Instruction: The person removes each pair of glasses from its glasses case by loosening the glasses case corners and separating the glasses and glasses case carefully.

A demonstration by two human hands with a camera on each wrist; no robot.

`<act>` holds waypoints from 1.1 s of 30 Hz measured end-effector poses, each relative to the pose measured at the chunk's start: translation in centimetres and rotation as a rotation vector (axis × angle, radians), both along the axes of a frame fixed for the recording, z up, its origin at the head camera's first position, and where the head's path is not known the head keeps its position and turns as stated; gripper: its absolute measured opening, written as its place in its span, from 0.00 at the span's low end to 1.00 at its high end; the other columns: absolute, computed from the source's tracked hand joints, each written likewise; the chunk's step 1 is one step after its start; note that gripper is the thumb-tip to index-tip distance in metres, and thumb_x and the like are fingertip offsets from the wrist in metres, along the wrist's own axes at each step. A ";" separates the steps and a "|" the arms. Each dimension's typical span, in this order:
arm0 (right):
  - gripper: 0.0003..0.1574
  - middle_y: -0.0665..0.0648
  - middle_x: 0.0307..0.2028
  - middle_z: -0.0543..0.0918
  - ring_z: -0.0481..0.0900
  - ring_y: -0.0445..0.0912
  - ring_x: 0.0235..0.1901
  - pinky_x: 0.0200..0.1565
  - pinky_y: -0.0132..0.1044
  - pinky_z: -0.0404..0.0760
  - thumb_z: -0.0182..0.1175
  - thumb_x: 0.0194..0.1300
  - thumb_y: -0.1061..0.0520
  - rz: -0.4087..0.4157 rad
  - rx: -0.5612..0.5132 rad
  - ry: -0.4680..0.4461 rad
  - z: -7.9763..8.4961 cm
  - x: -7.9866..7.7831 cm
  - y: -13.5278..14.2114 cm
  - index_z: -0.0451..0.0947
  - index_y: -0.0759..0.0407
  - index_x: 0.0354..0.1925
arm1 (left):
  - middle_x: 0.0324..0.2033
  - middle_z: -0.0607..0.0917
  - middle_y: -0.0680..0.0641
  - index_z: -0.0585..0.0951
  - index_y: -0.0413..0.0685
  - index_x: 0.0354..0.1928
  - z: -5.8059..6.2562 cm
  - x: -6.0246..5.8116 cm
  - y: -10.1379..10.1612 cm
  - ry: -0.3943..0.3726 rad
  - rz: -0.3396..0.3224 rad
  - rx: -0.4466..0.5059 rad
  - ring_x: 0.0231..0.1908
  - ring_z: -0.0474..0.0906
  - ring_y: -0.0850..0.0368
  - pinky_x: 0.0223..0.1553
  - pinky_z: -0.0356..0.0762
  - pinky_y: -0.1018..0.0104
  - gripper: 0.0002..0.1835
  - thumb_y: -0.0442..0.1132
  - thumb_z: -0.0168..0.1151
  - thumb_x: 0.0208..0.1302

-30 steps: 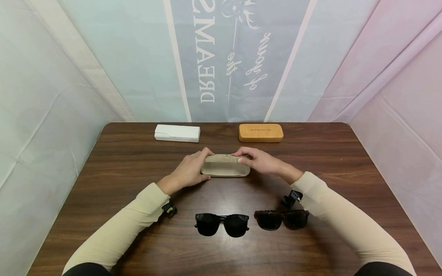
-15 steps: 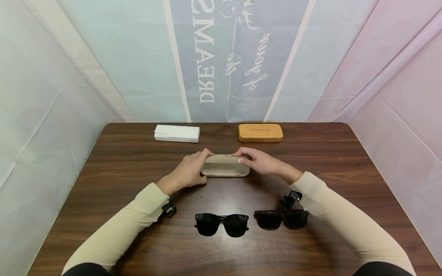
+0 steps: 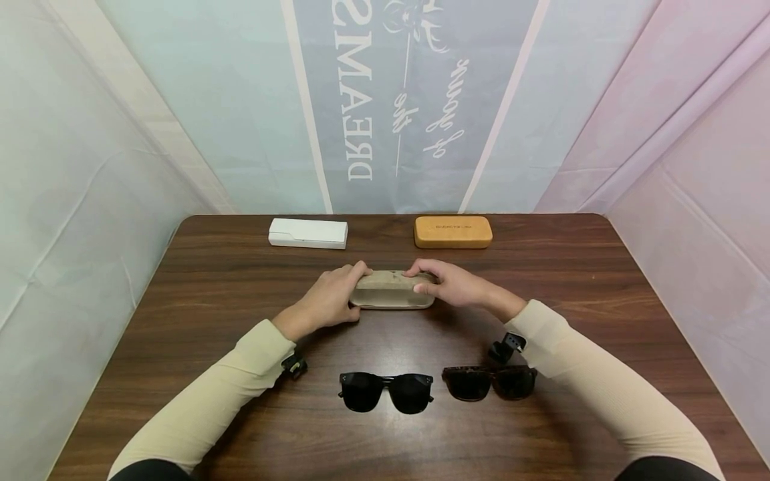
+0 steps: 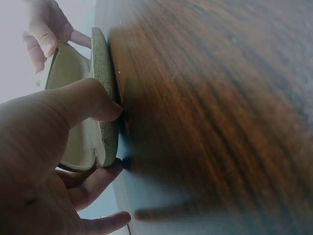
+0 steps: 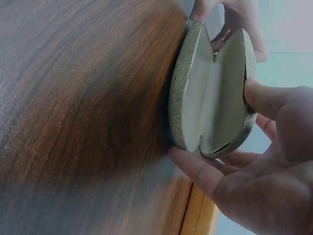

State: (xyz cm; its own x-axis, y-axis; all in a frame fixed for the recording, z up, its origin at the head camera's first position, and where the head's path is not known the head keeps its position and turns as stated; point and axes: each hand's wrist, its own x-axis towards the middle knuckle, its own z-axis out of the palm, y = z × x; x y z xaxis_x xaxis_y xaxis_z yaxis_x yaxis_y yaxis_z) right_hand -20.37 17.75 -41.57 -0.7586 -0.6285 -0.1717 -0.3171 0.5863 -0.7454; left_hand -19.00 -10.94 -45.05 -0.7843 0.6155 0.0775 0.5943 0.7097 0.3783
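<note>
A beige-green fabric glasses case (image 3: pixel 385 300) sits on the table between my hands, its hinged lid (image 5: pixel 248 62) part-way raised. Its pale lining (image 5: pixel 222 93) shows in the right wrist view, with nothing lying in the visible part. My left hand (image 3: pixel 327 295) grips the left end of the case, thumb over the front of the lower half (image 4: pixel 108 134) and fingers round behind. At the right end, my right hand (image 3: pixel 460 282) holds the lid, with the thumb on its front edge and fingers behind the case.
Black sunglasses (image 3: pixel 362 393) and tortoiseshell sunglasses (image 3: pixel 469 385) lie on the wooden table (image 3: pixel 301 441) nearer to me. Behind the glasses case stand a white case (image 3: pixel 308 233) and an orange-yellow case (image 3: pixel 453 232), both closed. A printed cloth (image 3: pixel 397 194) hangs behind the table.
The lid of the glasses case has tipped down slightly towards me, with my right thumb moving along with it. My left thumb has shifted a little outward along the front edge.
</note>
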 end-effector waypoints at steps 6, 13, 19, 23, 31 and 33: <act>0.15 0.63 0.62 0.76 0.75 0.58 0.61 0.59 0.57 0.74 0.62 0.73 0.58 0.028 -0.002 0.074 -0.2 0.3 -0.1 0.77 0.56 0.56 | 0.49 0.82 0.43 0.70 0.49 0.61 0.2 0.1 0.1 -0.011 0.010 -0.017 0.48 0.80 0.47 0.50 0.77 0.43 0.34 0.35 0.75 0.53; 0.14 0.57 0.56 0.79 0.76 0.53 0.57 0.55 0.52 0.77 0.67 0.68 0.61 0.109 0.084 0.231 -0.9 1.0 -0.2 0.80 0.53 0.52 | 0.45 0.82 0.43 0.73 0.48 0.57 0.2 0.3 0.2 -0.015 -0.002 -0.043 0.44 0.79 0.48 0.49 0.75 0.44 0.28 0.36 0.74 0.55; 0.14 0.56 0.55 0.79 0.77 0.52 0.56 0.53 0.50 0.78 0.68 0.68 0.59 0.123 0.082 0.249 -0.8 1.1 -0.2 0.80 0.53 0.51 | 0.45 0.83 0.43 0.73 0.48 0.56 0.1 0.2 0.1 -0.016 -0.002 -0.039 0.44 0.79 0.48 0.48 0.75 0.45 0.28 0.36 0.75 0.55; 0.14 0.55 0.54 0.80 0.77 0.52 0.56 0.53 0.50 0.78 0.67 0.69 0.59 0.122 0.082 0.247 -0.9 1.0 -0.2 0.80 0.53 0.51 | 0.46 0.83 0.43 0.73 0.48 0.57 0.2 0.2 0.2 -0.018 -0.004 -0.039 0.46 0.79 0.47 0.49 0.75 0.45 0.28 0.36 0.75 0.55; 0.13 0.55 0.54 0.80 0.77 0.52 0.56 0.54 0.50 0.78 0.67 0.69 0.59 0.136 0.067 0.272 -1.3 1.0 -0.1 0.79 0.53 0.51 | 0.48 0.82 0.43 0.73 0.49 0.58 0.3 0.3 0.0 -0.046 0.005 -0.040 0.49 0.79 0.47 0.53 0.74 0.43 0.29 0.39 0.75 0.57; 0.13 0.54 0.55 0.79 0.77 0.51 0.56 0.54 0.50 0.78 0.67 0.69 0.60 0.137 0.070 0.271 -1.2 1.0 -0.2 0.79 0.53 0.51 | 0.49 0.82 0.44 0.73 0.49 0.58 0.2 0.3 0.0 -0.041 0.003 -0.034 0.50 0.79 0.47 0.54 0.74 0.43 0.28 0.43 0.75 0.58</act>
